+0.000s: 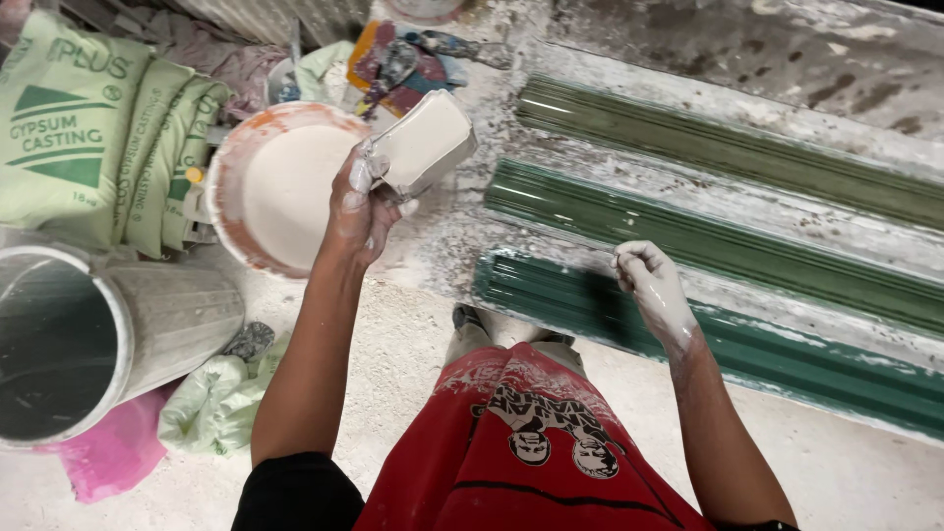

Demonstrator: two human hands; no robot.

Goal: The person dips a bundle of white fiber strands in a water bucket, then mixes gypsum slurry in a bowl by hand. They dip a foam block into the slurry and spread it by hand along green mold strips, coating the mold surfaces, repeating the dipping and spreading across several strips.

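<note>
Scoop [425, 145] clasped in left hand [356, 211]; right hand [651, 285] loosely curled, empty.

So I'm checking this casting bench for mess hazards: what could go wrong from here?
1. The left hand holds a full plaster scoop tilted between the basin and the green moulds; plaster could drip onto the bench.
2. The plaster-coated right hand hovers at the nearest mould's edge and might smear it.
3. The open grey bucket lies on its side near the feet, a possible trip hazard.
</note>
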